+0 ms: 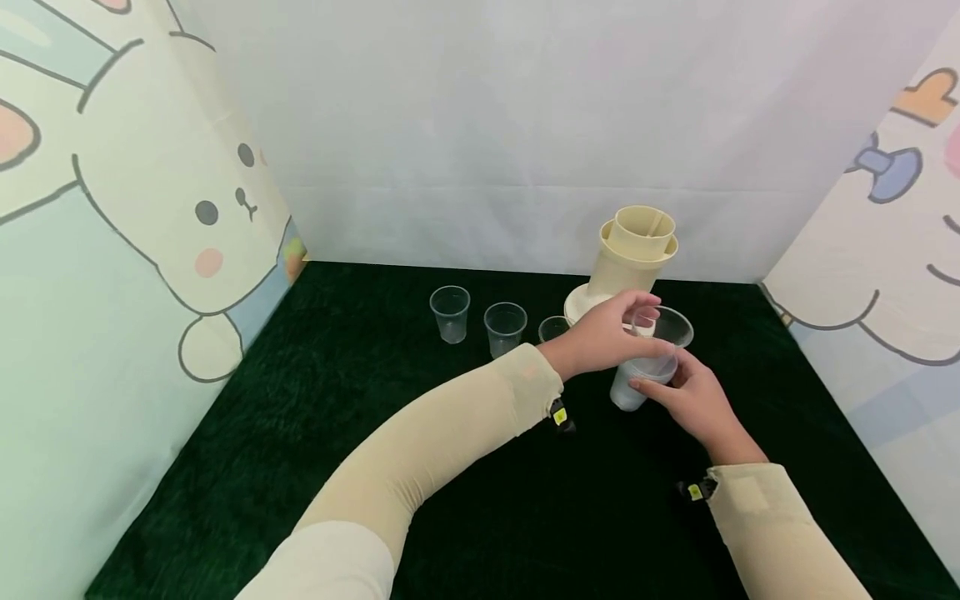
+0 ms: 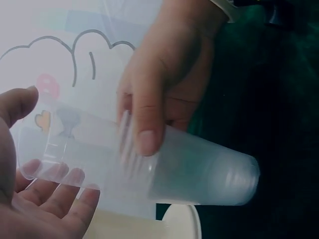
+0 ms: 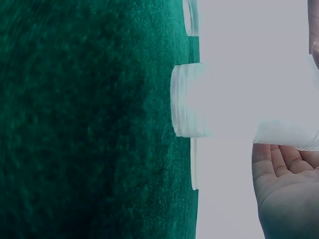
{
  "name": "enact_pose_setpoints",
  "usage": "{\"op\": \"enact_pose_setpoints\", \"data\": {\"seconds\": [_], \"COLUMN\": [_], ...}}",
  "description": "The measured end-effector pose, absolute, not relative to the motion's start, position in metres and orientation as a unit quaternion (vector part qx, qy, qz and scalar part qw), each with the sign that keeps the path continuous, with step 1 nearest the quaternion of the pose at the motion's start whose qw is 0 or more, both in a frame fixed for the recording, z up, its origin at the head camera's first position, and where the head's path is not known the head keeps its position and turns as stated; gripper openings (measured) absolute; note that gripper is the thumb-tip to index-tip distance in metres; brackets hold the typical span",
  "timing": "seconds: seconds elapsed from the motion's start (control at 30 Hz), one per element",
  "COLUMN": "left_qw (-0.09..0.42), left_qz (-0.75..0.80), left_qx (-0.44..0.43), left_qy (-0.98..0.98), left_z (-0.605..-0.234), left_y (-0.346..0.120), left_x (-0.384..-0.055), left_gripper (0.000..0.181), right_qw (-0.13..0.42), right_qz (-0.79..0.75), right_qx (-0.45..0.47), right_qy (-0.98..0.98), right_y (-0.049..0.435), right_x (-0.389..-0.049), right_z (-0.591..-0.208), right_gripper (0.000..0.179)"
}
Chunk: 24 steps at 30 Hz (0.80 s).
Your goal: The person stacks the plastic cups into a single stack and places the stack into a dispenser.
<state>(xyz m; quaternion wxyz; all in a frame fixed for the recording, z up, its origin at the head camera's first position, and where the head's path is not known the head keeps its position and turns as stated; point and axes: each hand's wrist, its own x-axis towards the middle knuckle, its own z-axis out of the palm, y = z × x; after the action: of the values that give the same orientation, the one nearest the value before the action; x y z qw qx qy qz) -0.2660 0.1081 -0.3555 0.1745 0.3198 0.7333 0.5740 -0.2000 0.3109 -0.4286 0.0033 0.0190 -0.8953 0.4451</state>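
Note:
In the head view my right hand [image 1: 701,400] grips a nested stack of clear plastic cups [image 1: 630,392], its thumb on the near side. An upper clear plastic cup [image 1: 671,323] sticks out of the stack's mouth. My left hand [image 1: 603,333] reaches across, thumb and fingers around that cup. In the left wrist view the upper cup [image 2: 79,142] lies between the thumb and the curved fingers [image 2: 65,199] of my left hand. The right thumb presses the stack [image 2: 199,169] near its rims. In the right wrist view the stack's bottom [image 3: 187,102] hangs above the cloth, fingers partly hidden.
To the left three clear plastic cups stand in a row: the far-left one [image 1: 450,312], the middle one [image 1: 505,329] and one [image 1: 553,327] partly behind my left arm. A cream cylindrical container [image 1: 626,267] with a round white base stands behind my hands on dark green cloth [image 1: 300,400].

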Motion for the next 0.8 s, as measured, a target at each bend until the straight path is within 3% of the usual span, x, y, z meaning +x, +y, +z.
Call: {"op": "enact_pose_setpoints", "data": {"seconds": [0.8], "left_qw": [0.18], "left_qz": [0.536], "left_qx": [0.295], "left_qy": [0.771], "left_z": [-0.401], "left_y": [0.112], "left_x": [-0.262], "left_gripper": [0.068], "right_qw": [0.024], "right_qz": [0.455], "right_qx": [0.039], "right_qy": [-0.889], "right_y": [0.311], "right_x": [-0.2], "right_z": [-0.433], "right_gripper": [0.073]}}
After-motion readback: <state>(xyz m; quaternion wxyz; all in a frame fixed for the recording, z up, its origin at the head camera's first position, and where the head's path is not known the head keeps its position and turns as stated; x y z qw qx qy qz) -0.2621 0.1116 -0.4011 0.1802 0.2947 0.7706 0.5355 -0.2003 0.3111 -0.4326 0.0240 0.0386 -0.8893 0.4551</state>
